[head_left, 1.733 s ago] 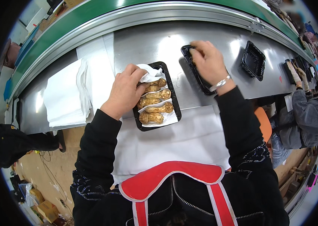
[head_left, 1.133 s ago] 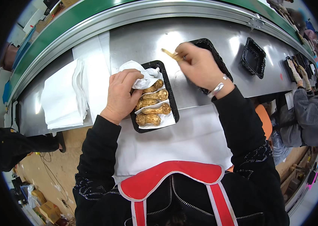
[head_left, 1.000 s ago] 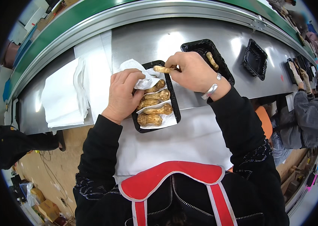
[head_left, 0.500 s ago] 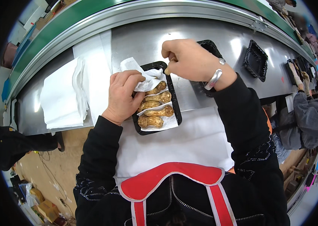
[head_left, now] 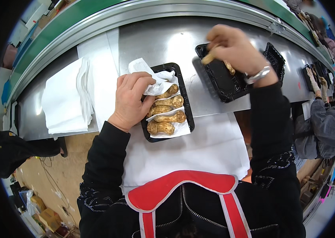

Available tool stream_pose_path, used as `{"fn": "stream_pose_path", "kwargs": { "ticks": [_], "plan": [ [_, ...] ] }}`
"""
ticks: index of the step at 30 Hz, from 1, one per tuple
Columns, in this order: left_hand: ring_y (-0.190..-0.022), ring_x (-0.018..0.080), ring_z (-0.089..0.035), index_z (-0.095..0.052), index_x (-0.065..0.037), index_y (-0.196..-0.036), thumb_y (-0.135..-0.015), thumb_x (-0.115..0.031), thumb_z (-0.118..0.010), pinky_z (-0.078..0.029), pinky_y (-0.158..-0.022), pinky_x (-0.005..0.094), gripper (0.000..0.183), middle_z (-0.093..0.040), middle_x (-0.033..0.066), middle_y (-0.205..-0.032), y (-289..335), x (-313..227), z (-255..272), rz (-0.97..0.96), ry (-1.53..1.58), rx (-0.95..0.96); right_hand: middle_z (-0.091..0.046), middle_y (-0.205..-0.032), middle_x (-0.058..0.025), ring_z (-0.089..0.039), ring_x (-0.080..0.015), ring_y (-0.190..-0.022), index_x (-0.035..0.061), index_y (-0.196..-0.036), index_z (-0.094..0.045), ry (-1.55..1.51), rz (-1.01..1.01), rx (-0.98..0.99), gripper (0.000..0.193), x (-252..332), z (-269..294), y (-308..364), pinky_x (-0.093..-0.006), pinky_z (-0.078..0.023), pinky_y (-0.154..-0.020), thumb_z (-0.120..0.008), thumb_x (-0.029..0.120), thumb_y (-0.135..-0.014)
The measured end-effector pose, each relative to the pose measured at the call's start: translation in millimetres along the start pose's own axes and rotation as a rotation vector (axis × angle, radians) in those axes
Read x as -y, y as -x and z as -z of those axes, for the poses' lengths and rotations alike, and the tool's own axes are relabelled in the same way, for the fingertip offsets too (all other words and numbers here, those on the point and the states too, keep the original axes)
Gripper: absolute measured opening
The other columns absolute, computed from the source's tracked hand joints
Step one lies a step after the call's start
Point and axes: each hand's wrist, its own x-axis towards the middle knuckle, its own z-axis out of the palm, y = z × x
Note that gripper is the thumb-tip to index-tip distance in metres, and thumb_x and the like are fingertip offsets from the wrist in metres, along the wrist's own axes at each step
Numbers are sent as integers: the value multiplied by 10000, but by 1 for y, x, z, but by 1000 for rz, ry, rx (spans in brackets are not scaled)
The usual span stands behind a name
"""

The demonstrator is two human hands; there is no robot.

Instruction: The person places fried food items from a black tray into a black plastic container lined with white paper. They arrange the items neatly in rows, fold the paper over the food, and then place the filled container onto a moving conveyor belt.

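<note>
My left hand pinches a piece of white paper over a black plastic tray. Several knobbly, yellow-brown mushrooms lie in that tray in a column, with white paper between and under them. The paper and my fingers hide its upper left part. Further right, my right hand, slightly blurred, is closed on a pale brown mushroom. It hovers above a second black tray, where another mushroom shows below my fingers.
A stack of white paper sheets lies on the steel table at the left. To the right stands another black tray. A metal rail bounds the far edge. A person in a grey checked sleeve works at the far right.
My right hand has moved right, away from the filled tray to above the second tray, uncovering more of it. My left hand keeps its grip on the paper, nearly still.
</note>
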Motion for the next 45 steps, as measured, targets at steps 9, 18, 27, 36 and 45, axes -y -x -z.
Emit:
{"fn": "stream_pose_path", "kwargs": {
  "ticks": [9,18,27,36,45],
  "plan": [
    [-1003,268,-614,-656,-105,-1032,-694,-19,-762,-419,-929,393,364,-668,48,-1089,0,2,-5,2,-6,-18,-668,-708,-90,-667,-201,-673,-57,-1103,-612,427,-296,130,303,-30,35,35,-312,-510,-645,-629,1,-806],
    [-1009,275,-612,-654,-104,-1036,-690,-7,-760,-417,-935,394,375,-669,53,-1093,0,2,-2,9,-19,-3,-709,-894,-130,-681,-338,-803,46,-1085,-704,425,-145,-252,225,-75,11,52,-428,-552,-762,-619,98,-883],
    [-1005,280,-607,-656,-104,-1044,-690,-9,-759,-417,-932,396,380,-667,57,-1098,-1,2,-3,4,-2,-3,-656,-1175,-20,-554,-268,-1178,172,-1042,-767,1244,219,27,229,-86,4,25,-397,-420,-982,-629,105,-873],
    [-1002,277,-608,-655,-104,-1037,-702,-20,-765,-419,-929,392,363,-668,57,-1096,0,2,-4,7,3,-8,-655,-1058,-10,-596,-237,-1083,143,-1061,-691,1227,243,213,262,-85,32,17,-367,-442,-919,-719,85,-807],
    [-997,275,-612,-657,-107,-1043,-705,-30,-765,-420,-927,395,363,-671,53,-1095,2,3,-4,1,21,-34,-610,-763,-90,-600,-237,-682,27,-922,-638,699,137,-5,147,-49,49,34,-353,-486,-628,-752,93,-857]
  ]
}}
